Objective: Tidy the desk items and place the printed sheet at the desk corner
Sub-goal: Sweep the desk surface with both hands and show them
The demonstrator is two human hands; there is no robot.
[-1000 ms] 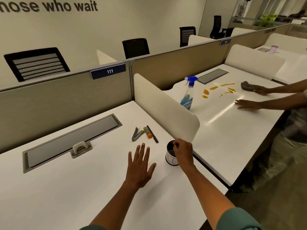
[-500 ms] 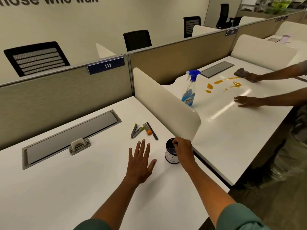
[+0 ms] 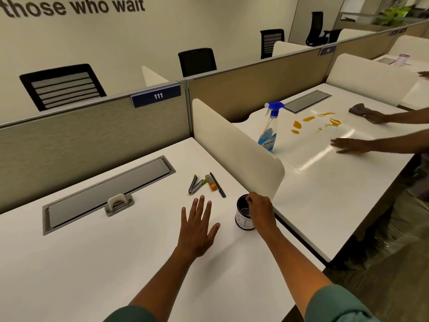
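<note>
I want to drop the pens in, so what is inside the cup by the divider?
The cup shows only a dark interior, with nothing sticking out. The right hand grips its rim and covers part of the opening, so the bottom is hidden. The pens lie on the desk.

1. On the wall point(image 3: 209, 24), big dark letters read "those who wait"; the line is cut at the left edge.
2. A dark blue plate point(image 3: 156, 96) on top of the partition point(image 3: 92, 135) shows "111".
3. A second plate point(image 3: 327, 51) farther right has a number too blurred to read.
4. The spray bottle point(image 3: 269, 131) has a label, not readable.
</note>
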